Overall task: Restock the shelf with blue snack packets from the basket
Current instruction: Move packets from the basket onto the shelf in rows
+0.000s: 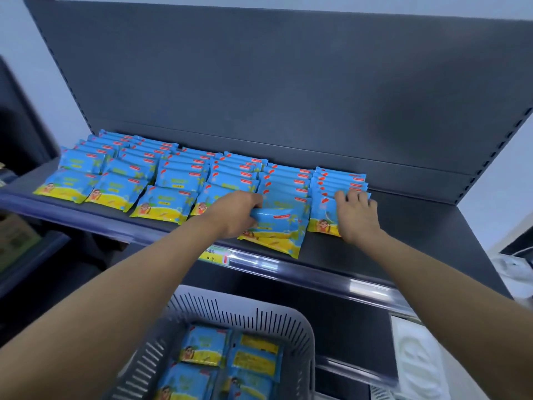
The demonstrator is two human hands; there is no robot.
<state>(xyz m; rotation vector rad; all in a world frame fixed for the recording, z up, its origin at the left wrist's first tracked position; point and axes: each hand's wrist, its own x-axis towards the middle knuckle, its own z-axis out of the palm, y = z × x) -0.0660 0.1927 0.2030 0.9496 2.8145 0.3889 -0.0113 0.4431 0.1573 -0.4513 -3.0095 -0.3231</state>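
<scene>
Several rows of blue and yellow snack packets [170, 180] lie overlapping on the dark shelf [403, 226]. My left hand [235, 213] grips a blue packet [278, 226] at the front of the fifth row, its fingers curled round the left end. My right hand [357, 216] rests with spread fingers on the front packet [323, 219] of the rightmost row. Below, a grey slotted basket [300, 327] holds several more of these packets [204, 345].
The shelf's dark back panel [274, 82] rises behind the rows. A price tag [215, 256] sits on the shelf's front rail. Bare shelf surface lies right of the last row. A lower shelf [354, 327] runs behind the basket; white objects [415, 356] lie at lower right.
</scene>
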